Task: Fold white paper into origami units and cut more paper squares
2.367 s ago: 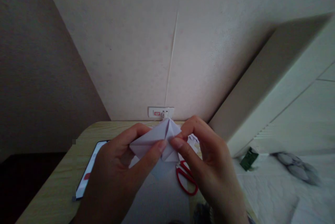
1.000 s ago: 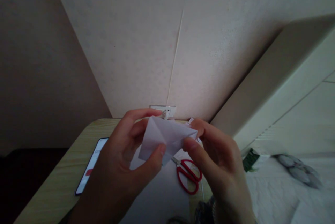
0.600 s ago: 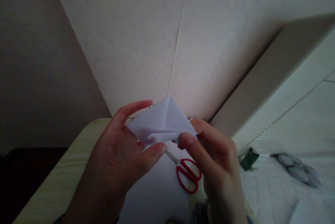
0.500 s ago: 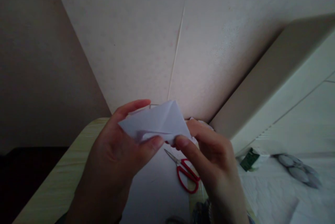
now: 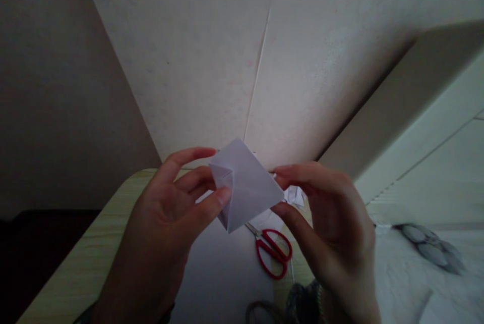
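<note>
A folded white paper, diamond-shaped with creases, is held up in the air over a light wooden table. My left hand pinches its left corner between thumb and fingers. On the other side, my right hand grips the right corner with thumb and forefinger. Red-handled scissors lie on a white sheet just below the paper.
Small white paper scraps lie behind my right hand. The table butts against a pale wall, with a white cabinet side at the right. A white bedspread with a grey leaf pattern lies at lower right.
The paper has been turned and reshaped from a flatter, wider form into an upright diamond. My right hand has shifted right to the paper's right corner. The phone at the left is now hidden.
</note>
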`<state>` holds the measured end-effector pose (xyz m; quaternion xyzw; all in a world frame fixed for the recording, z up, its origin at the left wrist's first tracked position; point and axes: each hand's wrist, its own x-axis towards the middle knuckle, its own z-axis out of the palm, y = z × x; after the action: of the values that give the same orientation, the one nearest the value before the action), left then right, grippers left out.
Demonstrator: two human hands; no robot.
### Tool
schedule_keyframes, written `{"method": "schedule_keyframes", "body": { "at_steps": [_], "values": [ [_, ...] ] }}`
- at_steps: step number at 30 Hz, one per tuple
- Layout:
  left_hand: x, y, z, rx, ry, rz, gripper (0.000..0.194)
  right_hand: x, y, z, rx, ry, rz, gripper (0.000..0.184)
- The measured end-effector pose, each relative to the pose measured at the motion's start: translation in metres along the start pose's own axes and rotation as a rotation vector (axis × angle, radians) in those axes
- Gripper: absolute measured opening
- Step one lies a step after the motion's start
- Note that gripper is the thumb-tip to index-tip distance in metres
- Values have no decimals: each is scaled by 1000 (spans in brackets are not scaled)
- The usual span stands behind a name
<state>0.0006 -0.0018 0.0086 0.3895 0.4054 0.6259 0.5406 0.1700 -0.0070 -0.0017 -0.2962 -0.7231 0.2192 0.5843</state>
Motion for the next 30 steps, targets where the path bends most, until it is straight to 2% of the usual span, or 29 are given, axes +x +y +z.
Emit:
{"method": "schedule_keyframes", "body": {
  "at_steps": [3,6,9,11,14,19,25,30],
  "values": [
    [-4,-2,0,22,11,34,39,1,-1,-1,-17,-69,-91,32],
    [-7,-3,-1,37,4,89,34,2,-1,-3,-42,-53,-123,20],
    [-8,-2,-2,105,-14,165,22,1,1,-4,-32,-40,-138,19],
    [-9,-2,-2,169,-33,206,21,1,2,-4,-16,-35,-142,20],
    [-11,-2,-1,230,-78,201,23,0,4,-7,2,-54,-157,25],
    [-16,-2,4,335,-39,232,23,-1,6,-14,-5,-90,-170,38],
    [-17,-5,0,471,-114,289,32,-1,7,-19,-165,-29,-153,14],
    [-19,-7,-1,445,-159,193,36,1,9,-19,-195,16,-131,6]
  ]
}}
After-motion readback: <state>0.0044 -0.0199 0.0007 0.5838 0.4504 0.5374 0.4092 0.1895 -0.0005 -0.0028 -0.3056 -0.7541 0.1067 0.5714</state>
